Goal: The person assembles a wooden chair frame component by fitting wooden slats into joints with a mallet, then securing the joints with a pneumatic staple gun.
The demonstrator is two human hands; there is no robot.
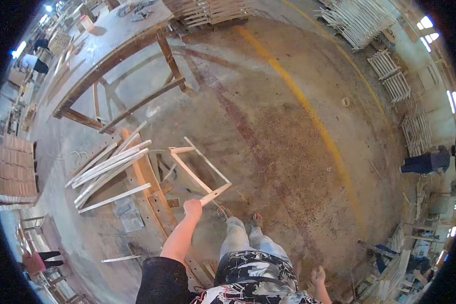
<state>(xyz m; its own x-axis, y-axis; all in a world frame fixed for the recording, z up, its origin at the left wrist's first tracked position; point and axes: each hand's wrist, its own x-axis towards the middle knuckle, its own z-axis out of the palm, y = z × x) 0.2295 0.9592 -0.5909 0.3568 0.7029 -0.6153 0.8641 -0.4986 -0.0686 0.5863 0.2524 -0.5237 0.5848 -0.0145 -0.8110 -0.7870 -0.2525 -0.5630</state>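
My left hand [192,206] is closed around the near end of a pale wooden frame [218,192], made of two long bars joined by shorter end pieces. The frame is held out in front of my legs, just right of a narrow wooden bench [146,175]. Several loose wooden strips [111,164] lie fanned across that bench, to the left of the frame. Low at my right side hangs my right hand [318,276], its fingers loosely apart and holding nothing.
A large wooden table [121,50] stands ahead to the left. Stacked wooden pieces [15,169] sit at far left, and bundles of slats [357,23] line the right side. A yellow line [309,109] crosses the floor. Other people [425,161] are farther off.
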